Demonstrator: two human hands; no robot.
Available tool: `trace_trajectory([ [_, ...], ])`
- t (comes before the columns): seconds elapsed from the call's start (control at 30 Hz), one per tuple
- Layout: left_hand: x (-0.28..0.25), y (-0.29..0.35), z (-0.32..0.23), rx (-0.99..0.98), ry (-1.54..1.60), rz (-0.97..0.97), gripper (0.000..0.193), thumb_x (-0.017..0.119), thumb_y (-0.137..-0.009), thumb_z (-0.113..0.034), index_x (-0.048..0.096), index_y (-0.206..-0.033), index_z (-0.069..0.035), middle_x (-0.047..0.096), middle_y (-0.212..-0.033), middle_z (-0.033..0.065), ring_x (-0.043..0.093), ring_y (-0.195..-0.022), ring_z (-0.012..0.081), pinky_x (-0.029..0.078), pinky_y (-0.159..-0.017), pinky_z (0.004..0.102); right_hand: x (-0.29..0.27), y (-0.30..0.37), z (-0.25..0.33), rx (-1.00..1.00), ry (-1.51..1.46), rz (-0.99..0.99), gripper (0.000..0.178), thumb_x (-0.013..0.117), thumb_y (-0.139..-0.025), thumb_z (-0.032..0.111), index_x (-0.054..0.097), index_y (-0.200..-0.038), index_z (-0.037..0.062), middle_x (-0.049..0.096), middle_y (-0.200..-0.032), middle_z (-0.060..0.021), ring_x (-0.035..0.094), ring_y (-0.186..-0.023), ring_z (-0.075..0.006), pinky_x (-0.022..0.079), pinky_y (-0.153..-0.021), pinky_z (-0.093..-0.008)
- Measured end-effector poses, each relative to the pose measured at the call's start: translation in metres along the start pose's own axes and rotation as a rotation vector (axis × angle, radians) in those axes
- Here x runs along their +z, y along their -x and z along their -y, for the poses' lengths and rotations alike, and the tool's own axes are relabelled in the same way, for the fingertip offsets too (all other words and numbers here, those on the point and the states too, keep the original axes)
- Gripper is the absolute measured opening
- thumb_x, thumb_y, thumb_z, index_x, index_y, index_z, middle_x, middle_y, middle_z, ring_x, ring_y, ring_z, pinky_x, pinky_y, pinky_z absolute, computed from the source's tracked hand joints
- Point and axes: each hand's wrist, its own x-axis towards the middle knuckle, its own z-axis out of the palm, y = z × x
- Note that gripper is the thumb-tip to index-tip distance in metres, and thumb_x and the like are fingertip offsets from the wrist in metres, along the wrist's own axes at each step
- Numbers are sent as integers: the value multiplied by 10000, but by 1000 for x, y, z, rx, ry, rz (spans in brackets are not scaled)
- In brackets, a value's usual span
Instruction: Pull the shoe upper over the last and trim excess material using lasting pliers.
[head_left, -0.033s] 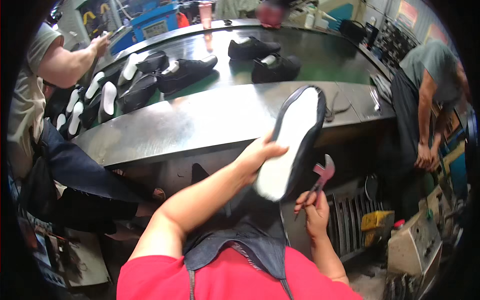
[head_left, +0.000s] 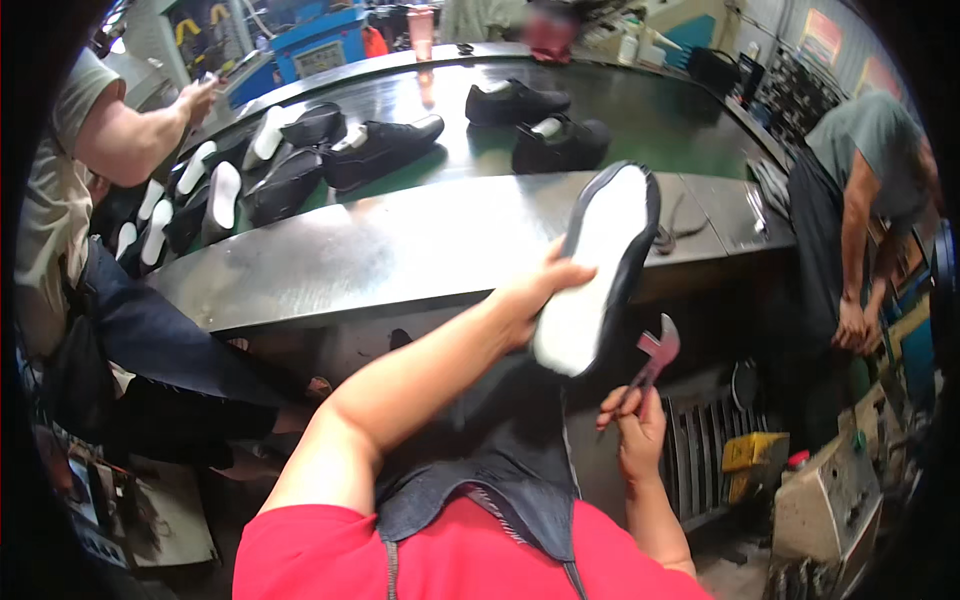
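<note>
My left hand is closed around the side of a black shoe, its white underside turned up toward me. The shoe is held tilted in front of the bench's near edge, with its far end over the metal. Lower and to the right, my right hand grips the handles of lasting pincers. Their reddish, curved head points upward, a short way off the shoe. Whether the jaws are parted cannot be made out.
Several black shoes lie on the green-topped bench with its metal border. Another tool lies near the edge. One person stands at left, another bends at right. A yellow box stands low at right.
The shoe in my left hand has shifted slightly right and up. The pincers in my right hand have moved a little to the right. The whole view has shifted slightly too.
</note>
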Motion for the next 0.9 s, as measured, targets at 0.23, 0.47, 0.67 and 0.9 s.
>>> trace_trajectory([
  [0.23,-70,-125,-89,780,-977,-349,619,648,-893,-462,479,-1385,-127,601,-1172,141,564,-1130,277,472,-888,374,10,-10,-25,133,110,117,110,454,-951,-41,435,-874,36,614,-896,-124,599,-713,-149,516,-686,-280],
  [0.47,-251,-2,-202,345,-2363,-1294,966,802,-722,-465,266,-1481,-203,253,-1512,163,215,-1408,357,226,-1058,658,4,-1,-71,307,335,347,170,409,-808,-145,503,-888,-28,660,-861,-148,650,-705,-166,544,-679,-289],
  [0.67,-270,5,-260,-8,-2103,-1036,1234,867,-592,-507,154,-1537,-159,267,-1509,208,250,-1387,421,304,-1126,492,20,-18,-95,324,455,516,165,426,-787,-127,515,-881,-25,695,-862,-127,695,-738,-172,557,-684,-288],
  [0.9,-320,1,-274,133,-2109,-987,1302,888,-561,-450,81,-1557,-224,229,-1516,262,247,-1384,471,292,-1145,500,30,-22,-111,396,501,623,174,452,-802,-94,522,-931,-2,709,-912,-113,708,-770,-147,562,-715,-271],
])
